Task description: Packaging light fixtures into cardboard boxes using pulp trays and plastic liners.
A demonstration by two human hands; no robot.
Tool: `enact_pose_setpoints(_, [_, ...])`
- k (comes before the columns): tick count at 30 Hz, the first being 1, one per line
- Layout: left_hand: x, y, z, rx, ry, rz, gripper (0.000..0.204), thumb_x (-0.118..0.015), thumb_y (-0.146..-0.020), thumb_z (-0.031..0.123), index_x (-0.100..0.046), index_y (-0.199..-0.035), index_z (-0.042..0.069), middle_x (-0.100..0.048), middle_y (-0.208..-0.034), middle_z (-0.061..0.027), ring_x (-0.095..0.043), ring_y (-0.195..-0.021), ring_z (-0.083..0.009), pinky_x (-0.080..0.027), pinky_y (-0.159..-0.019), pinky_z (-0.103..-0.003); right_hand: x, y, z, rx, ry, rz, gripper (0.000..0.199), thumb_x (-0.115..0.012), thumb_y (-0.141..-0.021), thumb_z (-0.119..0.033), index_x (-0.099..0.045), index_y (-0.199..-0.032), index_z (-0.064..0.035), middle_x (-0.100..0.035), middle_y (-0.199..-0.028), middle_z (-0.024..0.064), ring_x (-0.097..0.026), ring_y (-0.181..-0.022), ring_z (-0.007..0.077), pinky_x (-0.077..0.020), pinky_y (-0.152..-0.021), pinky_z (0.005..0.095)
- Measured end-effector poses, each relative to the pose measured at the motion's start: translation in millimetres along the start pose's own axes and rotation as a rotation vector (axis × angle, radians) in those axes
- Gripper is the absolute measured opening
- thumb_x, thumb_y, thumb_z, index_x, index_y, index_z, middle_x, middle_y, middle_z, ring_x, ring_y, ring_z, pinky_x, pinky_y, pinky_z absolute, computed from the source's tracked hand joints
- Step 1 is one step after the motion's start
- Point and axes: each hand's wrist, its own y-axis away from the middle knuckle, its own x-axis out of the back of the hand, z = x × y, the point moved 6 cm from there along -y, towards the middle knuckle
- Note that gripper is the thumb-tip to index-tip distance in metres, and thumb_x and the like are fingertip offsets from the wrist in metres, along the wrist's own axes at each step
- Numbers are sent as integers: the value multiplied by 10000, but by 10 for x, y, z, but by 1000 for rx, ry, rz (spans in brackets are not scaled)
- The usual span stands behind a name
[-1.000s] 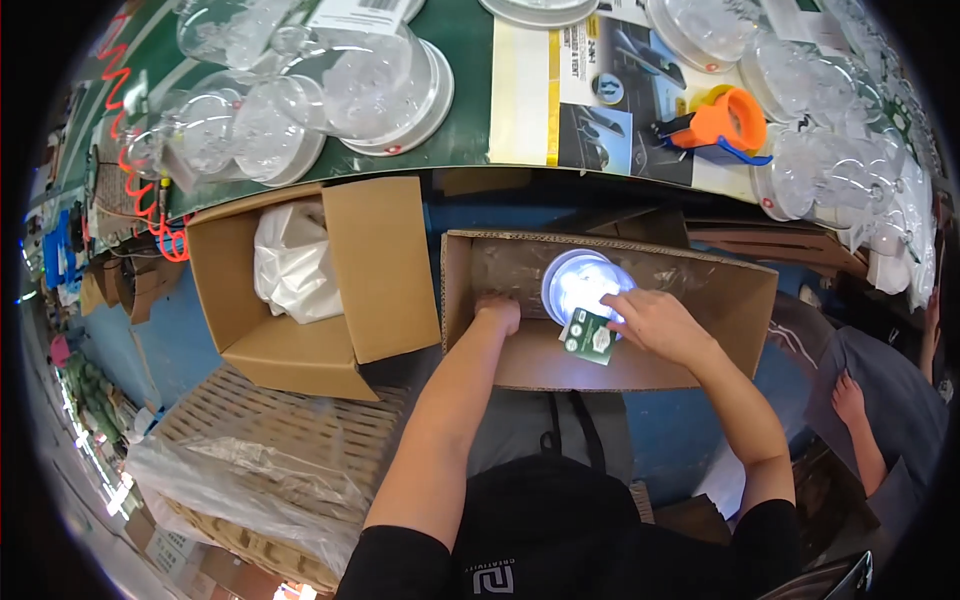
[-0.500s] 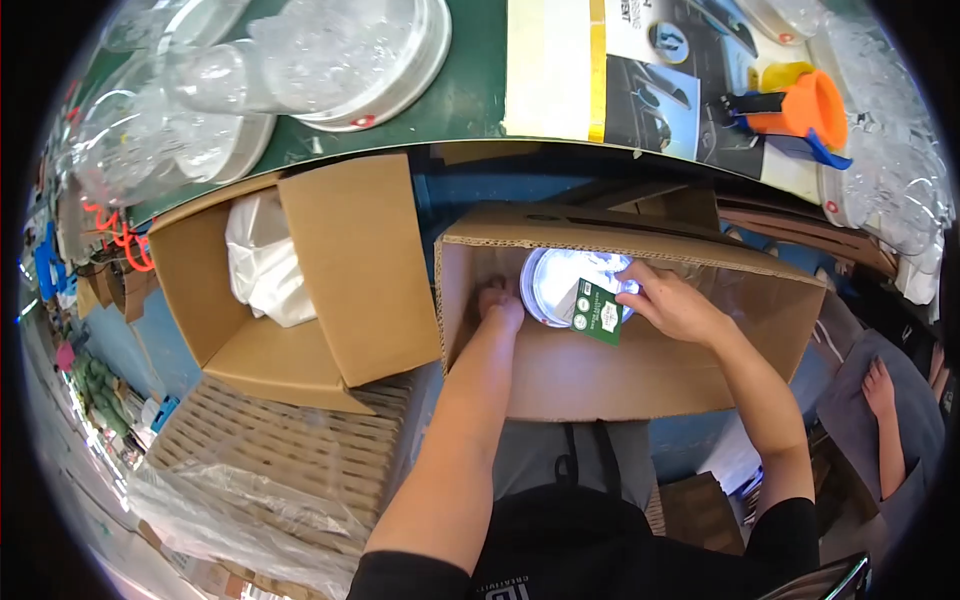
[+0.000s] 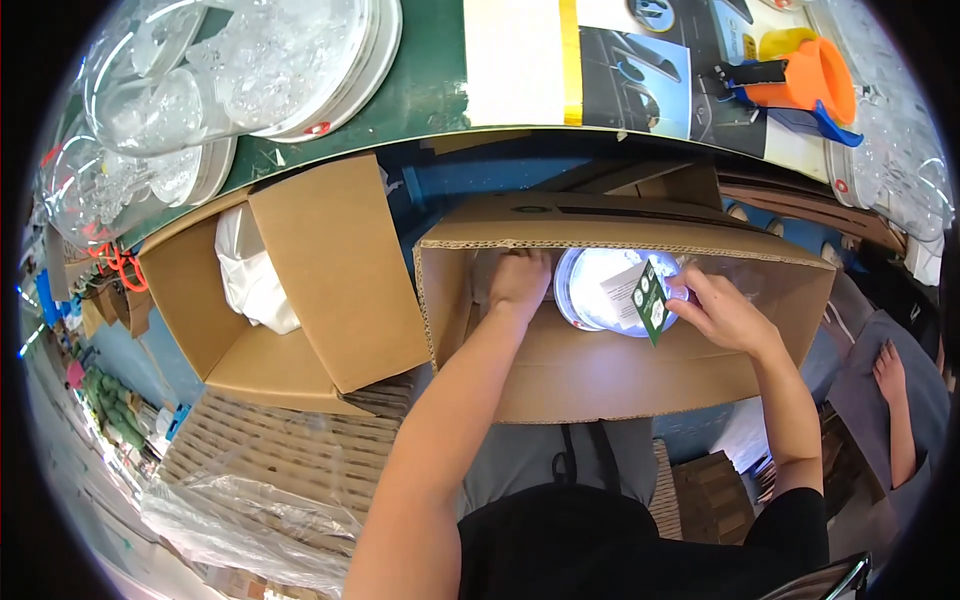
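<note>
Clear lit ornament (image 3: 603, 292), long axis roughly crosswise, base (image 3: 566, 290) facing left.

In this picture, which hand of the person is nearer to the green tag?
The right. The right hand is close beside the green tag, on its right side; the left hand is farther away, to the left of the glowing round object.

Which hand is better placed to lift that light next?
Probably the right hand: it's at the glowing light, beside the green tag; the left hand is near the left end of the cardboard box.
</note>
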Motion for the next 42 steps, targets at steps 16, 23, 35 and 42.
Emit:
enact_pose_setpoints(16, [-133,-53,-708,300,989,824,256,-611,-929,218,-655,-1130,66,-703,-1002,-126,-677,-911,-263,-545,-781,-415,-327,10,288,99,236,-77,344,-552,-999,-294,-528,-1233,-43,-625,-1190,251,-612,-1067,426,-493,-888,489])
enact_pose_setpoints(23, [-343,430,-619,825,1678,484,216,-615,-937,204,-667,-1084,54,-716,-905,-95,-682,-715,-224,-553,-623,-374,-349,71,-23,284,221,-106,285,-537,-1000,-280,-509,-1153,-41,-625,-1023,206,-628,-977,411,-499,-830,496])
enact_pose_setpoints(35, [-30,552,-928,791,1017,345,537,-451,-976,425,-701,-895,-43,-705,-846,-256,-717,-832,-334,-537,-838,-426,-701,-707,-81,204,-165,1,356,-531,-1014,-279,-442,-1237,-16,-615,-1193,275,-613,-1062,444,-479,-888,495])
enact_pose_setpoints(42, [-355,634,-51,-10,260,-401,422,-435,-960,218,-571,-1329,65,-440,-1506,-157,-542,-1282,-335,-461,-1032,-475,-823,-876,160,87,-308,105,386,-529,-1019,-310,-438,-1222,6,-617,-1178,281,-598,-1084,457,-462,-923,483])
